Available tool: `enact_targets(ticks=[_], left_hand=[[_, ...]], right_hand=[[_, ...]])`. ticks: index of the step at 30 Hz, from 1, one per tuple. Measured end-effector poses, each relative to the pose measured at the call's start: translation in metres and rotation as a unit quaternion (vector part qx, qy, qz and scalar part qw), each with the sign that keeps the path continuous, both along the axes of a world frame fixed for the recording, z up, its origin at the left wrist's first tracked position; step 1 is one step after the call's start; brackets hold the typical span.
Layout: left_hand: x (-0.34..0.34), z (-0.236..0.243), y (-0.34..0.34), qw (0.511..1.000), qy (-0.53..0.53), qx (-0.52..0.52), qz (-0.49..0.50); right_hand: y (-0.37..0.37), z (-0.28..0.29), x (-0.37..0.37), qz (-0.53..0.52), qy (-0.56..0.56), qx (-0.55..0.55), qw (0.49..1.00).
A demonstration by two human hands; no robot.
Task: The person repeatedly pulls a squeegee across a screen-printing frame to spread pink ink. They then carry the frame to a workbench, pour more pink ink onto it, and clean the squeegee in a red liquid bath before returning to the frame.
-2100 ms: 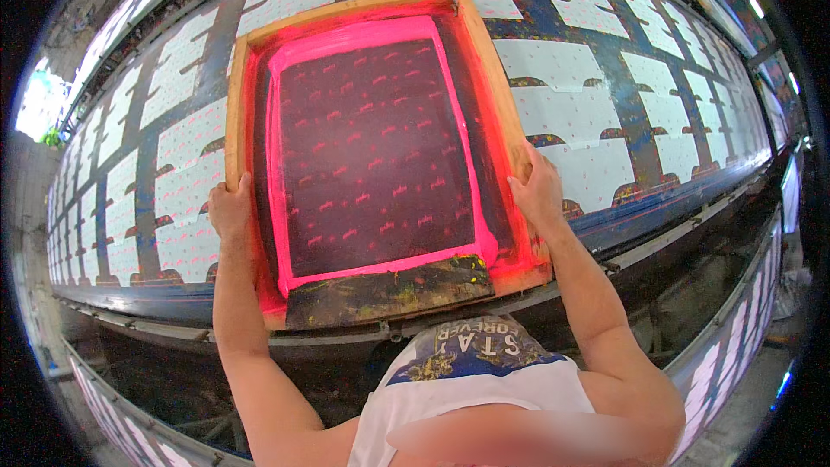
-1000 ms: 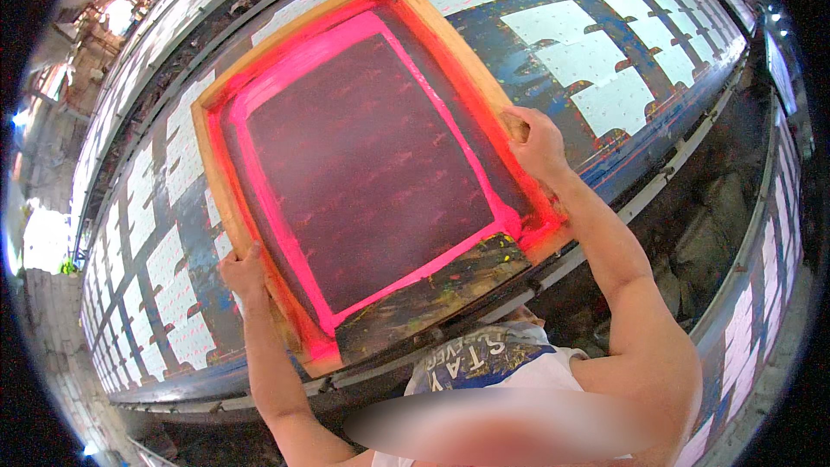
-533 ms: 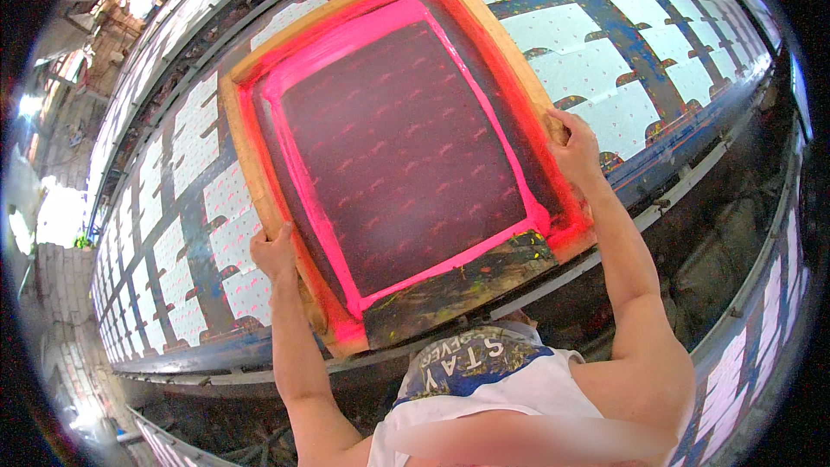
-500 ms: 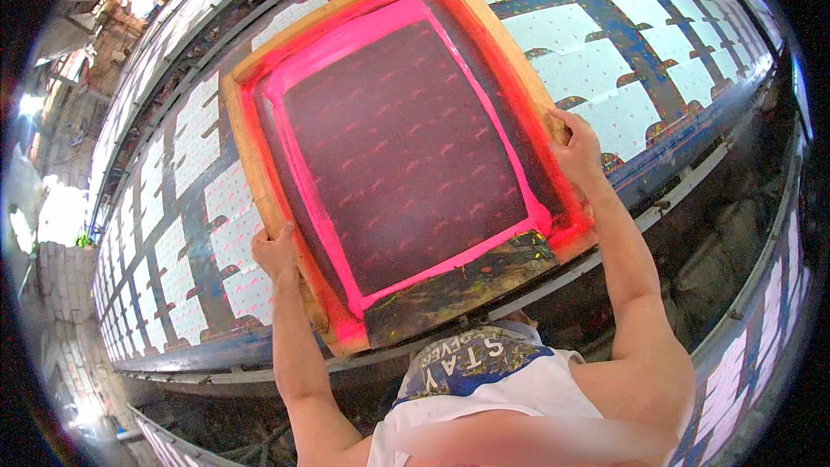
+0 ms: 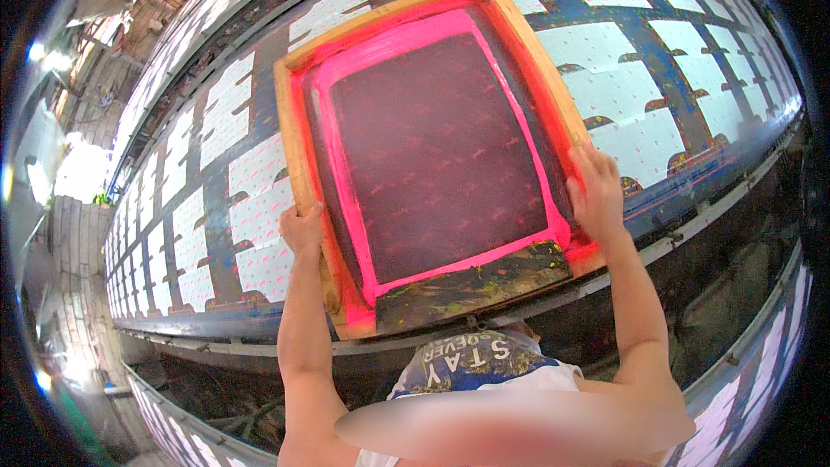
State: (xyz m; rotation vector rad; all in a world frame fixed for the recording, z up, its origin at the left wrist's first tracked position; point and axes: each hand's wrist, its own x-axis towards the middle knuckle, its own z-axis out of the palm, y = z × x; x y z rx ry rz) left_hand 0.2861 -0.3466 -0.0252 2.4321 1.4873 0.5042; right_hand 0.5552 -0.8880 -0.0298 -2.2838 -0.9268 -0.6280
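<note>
Both my hands are on a wooden-rimmed screen-printing frame that lies slightly askew over the long table. Its dark mesh carries rows of small faint marks, and bright pink ink borders it, thickest along the far side. A dark, paint-smeared strip covers the near end. My left hand is closed round the left rail, near its lower part. At the right rail, my right hand grips with its fingers over the wood. The underside of the frame is hidden.
Pale cut fabric pieces lie in rows on the dark blue table. Pieces left of the frame bear pink prints. A metal rail runs along the table's near edge. Another table with pale pieces stands at lower right.
The frame has shifted right relative to the fabric pieces, with both hands on it. My right hand's fingers now lie further over the rail. The whole view has also shifted somewhat.
</note>
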Motion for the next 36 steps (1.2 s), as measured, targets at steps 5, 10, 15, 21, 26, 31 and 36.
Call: enact_targets(ticks=[5,10,15,21,26,31,36], left_hand=[[0.007,-0.005,-0.014,1.0,0.004,-0.008,0.004],[0.009,-0.008,-0.019,1.0,0.0,-0.027,-0.004],[0.012,-0.006,-0.018,0.999,-0.012,-0.031,0.007],[0.007,-0.002,-0.026,0.996,-0.083,-0.042,0.002],[0.005,-0.007,-0.027,0.99,-0.14,-0.011,-0.016],[0.007,-0.013,-0.027,0.984,-0.176,0.02,-0.029],[0.005,-0.008,-0.028,0.984,-0.172,0.018,-0.033]], right_hand=[[0.004,0.034,-0.112,0.349,0.208,-0.138,0.903],[0.035,0.048,-0.156,0.332,0.118,-0.217,0.91],[0.074,0.051,-0.175,0.301,0.074,-0.223,0.924],[0.131,0.055,-0.183,0.289,0.114,-0.318,0.895],[0.131,0.065,-0.177,0.271,0.168,-0.326,0.89],[0.112,0.047,-0.205,0.25,0.129,-0.311,0.908],[0.115,0.026,-0.209,0.223,0.061,-0.259,0.938]])
